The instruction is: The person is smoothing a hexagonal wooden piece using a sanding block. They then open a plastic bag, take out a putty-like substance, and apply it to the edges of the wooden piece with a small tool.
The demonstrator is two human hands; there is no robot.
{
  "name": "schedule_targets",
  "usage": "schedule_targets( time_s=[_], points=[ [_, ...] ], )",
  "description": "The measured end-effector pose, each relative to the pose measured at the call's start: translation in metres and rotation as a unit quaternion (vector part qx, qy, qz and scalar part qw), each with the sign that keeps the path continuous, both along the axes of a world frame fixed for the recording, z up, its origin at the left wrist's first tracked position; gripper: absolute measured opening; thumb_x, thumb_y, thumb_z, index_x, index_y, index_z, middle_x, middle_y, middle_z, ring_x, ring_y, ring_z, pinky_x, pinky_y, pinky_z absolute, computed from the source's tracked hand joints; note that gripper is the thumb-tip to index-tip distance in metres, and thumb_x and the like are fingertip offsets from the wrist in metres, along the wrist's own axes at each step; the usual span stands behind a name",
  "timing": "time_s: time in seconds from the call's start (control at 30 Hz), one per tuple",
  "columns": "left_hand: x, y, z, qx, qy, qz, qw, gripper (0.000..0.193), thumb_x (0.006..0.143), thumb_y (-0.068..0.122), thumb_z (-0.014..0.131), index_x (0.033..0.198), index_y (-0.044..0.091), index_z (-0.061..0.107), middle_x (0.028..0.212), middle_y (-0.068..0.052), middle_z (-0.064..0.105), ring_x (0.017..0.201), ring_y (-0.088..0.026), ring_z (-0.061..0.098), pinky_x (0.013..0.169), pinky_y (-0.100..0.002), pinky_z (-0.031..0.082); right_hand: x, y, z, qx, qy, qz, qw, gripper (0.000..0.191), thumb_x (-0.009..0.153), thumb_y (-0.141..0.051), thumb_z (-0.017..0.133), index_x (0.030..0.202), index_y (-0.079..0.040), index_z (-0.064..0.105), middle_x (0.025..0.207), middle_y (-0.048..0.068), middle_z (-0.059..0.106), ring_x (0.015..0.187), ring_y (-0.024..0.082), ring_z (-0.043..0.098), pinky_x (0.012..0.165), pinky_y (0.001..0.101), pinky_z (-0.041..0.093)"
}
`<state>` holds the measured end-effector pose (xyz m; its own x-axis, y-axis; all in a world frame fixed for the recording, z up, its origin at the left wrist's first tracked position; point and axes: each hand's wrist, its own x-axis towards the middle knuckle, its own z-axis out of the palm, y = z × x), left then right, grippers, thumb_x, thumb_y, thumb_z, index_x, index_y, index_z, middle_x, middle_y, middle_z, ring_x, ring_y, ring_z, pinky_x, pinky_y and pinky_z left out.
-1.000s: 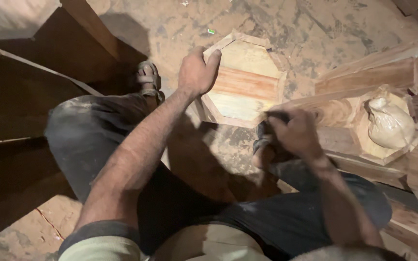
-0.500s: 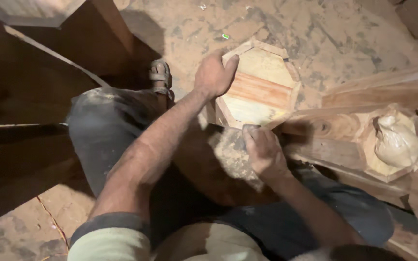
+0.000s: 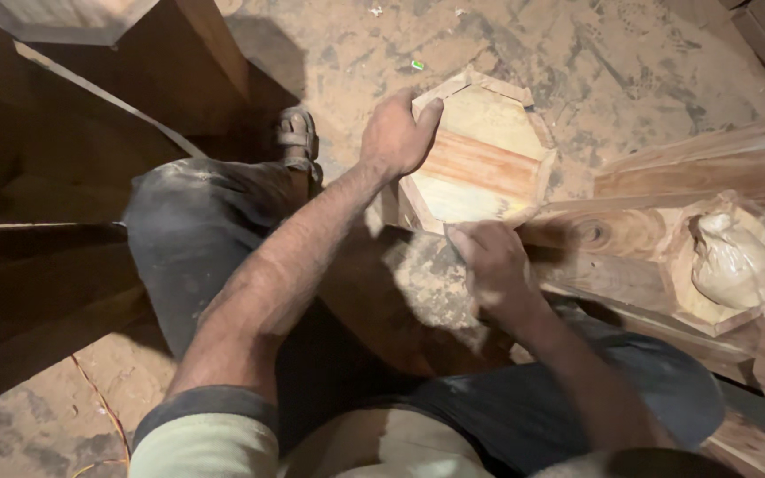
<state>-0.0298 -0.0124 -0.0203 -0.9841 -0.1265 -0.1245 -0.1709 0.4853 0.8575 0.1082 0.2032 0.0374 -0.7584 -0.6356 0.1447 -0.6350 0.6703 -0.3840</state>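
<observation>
Between the person's knees, closest to where I stand, the right hand presses flat on the dusty side of a long octagonal wooden column that lies across the lap. Its fingers are bent and close together over what looks like a pale scrap of abrasive, though I cannot tell for sure what they hold. The column's long axis runs away from the body, from the lap out toward the floor, so the worked face lies directly under the right hand, with the open end just beyond its fingertips.

Farther out, the left hand grips the near-left rim of that open end, thumb inside, the other fingers wrapped over the edge and closed on the wood. The left hand is the one at the far end; the right is nearer the body and sits mid-length.

Just to the right, a second octagonal column lies alongside, touching or nearly so, with a tied pale bag sitting in its hollow end. It crowds the right wrist's side. To the left, a sandalled foot rests on the sandy floor, with dark timber pieces beyond the left knee.
</observation>
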Motion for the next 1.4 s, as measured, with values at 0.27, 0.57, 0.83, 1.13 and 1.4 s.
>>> schedule_targets(
  time_s=[0.27,0.57,0.83,1.13,1.4],
  points=[
    [0.0,0.0,0.001,0.026,0.018,0.001,1.0,0.055,0.093,0.047,0.06,0.125,0.003,0.066,0.115,-0.025,0.071,0.113,-0.04,0.066,0.097,-0.048,0.051,-0.011,0.013,0.018,-0.09,-0.093,-0.043,0.991,0.044,0.073,0.006,0.05,0.111,0.0,0.072,0.111,0.018,0.073,0.102,0.038,0.068,0.097,0.0458,0.053],
    [0.002,0.0,-0.002,0.03,0.02,-0.003,0.999,0.056,0.093,0.047,0.06,0.127,0.002,0.065,0.116,-0.025,0.071,0.113,-0.041,0.066,0.097,-0.048,0.051,0.001,-0.006,0.023,-0.037,-0.057,-0.026,0.997,0.044,0.068,0.004,0.057,0.11,0.002,0.07,0.107,0.021,0.071,0.102,0.041,0.065,0.093,0.0486,0.05],
    [0.005,0.0,0.003,0.036,0.004,0.001,0.999,0.057,0.092,0.048,0.059,0.126,0.003,0.066,0.114,-0.025,0.072,0.113,-0.04,0.068,0.098,-0.047,0.051,-0.009,-0.003,0.019,-0.086,-0.064,-0.052,0.993,0.034,0.077,0.002,0.063,0.109,-0.002,0.07,0.106,0.018,0.072,0.101,0.039,0.065,0.092,0.0473,0.051],
    [-0.001,0.001,-0.002,0.006,0.011,0.006,1.0,0.06,0.093,0.048,0.06,0.128,0.0,0.064,0.119,-0.027,0.069,0.116,-0.041,0.065,0.1,-0.047,0.049,-0.015,-0.002,0.017,-0.078,-0.083,0.001,0.994,0.044,0.064,0.003,0.059,0.106,-0.004,0.07,0.096,0.016,0.07,0.094,0.038,0.066,0.087,0.0462,0.053],
    [0.001,0.0,-0.004,0.024,-0.02,-0.007,0.999,0.061,0.092,0.049,0.058,0.13,0.002,0.064,0.118,-0.025,0.072,0.116,-0.038,0.067,0.101,-0.045,0.051,0.001,-0.017,0.002,-0.08,-0.017,0.013,0.997,0.033,0.085,-0.001,0.059,0.118,0.002,0.065,0.107,0.02,0.066,0.098,0.039,0.063,0.089,0.0486,0.052]
  ],
)
